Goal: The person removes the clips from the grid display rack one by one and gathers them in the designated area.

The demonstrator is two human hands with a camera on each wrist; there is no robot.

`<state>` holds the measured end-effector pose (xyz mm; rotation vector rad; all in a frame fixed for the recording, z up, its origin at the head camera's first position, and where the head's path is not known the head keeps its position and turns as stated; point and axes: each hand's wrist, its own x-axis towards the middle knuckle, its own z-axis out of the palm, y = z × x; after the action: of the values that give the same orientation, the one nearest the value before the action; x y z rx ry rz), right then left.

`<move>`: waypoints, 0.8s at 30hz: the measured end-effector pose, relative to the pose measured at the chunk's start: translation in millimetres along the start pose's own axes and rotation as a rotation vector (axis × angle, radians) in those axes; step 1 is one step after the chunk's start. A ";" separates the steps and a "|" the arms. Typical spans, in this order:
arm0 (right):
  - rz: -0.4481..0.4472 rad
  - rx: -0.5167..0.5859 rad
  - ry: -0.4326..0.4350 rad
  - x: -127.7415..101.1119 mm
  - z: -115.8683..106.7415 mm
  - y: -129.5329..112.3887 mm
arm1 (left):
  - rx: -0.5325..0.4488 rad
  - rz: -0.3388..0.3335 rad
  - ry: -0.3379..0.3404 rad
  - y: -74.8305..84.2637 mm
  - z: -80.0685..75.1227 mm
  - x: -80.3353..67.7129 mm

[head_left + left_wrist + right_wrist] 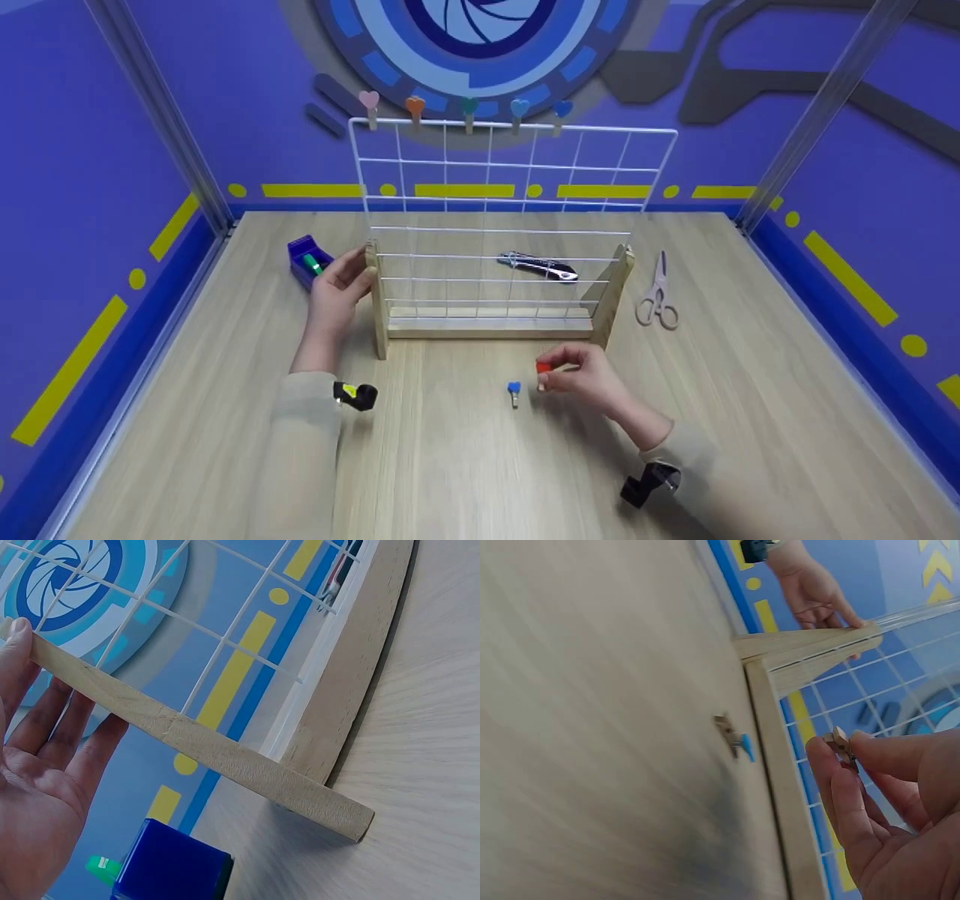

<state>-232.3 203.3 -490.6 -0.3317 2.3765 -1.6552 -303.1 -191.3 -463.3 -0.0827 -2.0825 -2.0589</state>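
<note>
While the left hand rests open-fingered against the rack carrying five pegs, the right hand pinches one red peg, one blue peg at its nine o'clock.

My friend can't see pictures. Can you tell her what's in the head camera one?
A person's right hand pinches a red-topped clothespin before a white wire grid rack, while the left hand touches its wooden side post. A blue-topped clothespin lies on the table.
</note>
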 end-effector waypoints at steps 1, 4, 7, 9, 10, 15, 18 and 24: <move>0.009 -0.024 0.008 0.6 2.0 2.4 | 0.002 0.000 -0.001 0.3 -0.1 -0.3; 0.038 -0.099 0.035 3.0 7.5 8.4 | 0.000 -0.005 -0.002 1.3 0.1 -0.9; 0.062 -0.132 0.029 4.7 12.0 14.6 | -0.008 -0.007 -0.001 2.3 0.5 -1.7; 0.062 -0.140 0.005 5.1 14.5 18.2 | -0.008 -0.008 -0.003 2.6 0.5 -2.1; 0.060 -0.147 -0.005 5.4 15.7 19.7 | -0.009 -0.009 -0.004 2.5 0.4 -2.0; 0.020 -0.203 -0.011 7.3 20.5 23.2 | -0.015 -0.011 -0.001 2.2 0.4 -1.4; 0.014 -0.215 -0.005 8.5 22.4 23.8 | -0.025 -0.013 0.004 2.1 1.0 -0.9; 0.021 -0.268 0.023 9.9 24.8 24.7 | -0.034 0.018 0.025 0.9 2.1 -0.8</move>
<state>-235.3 186.5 -522.7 -0.3319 2.6128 -1.3385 -302.4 -189.1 -462.5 -0.0803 -2.0258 -2.0741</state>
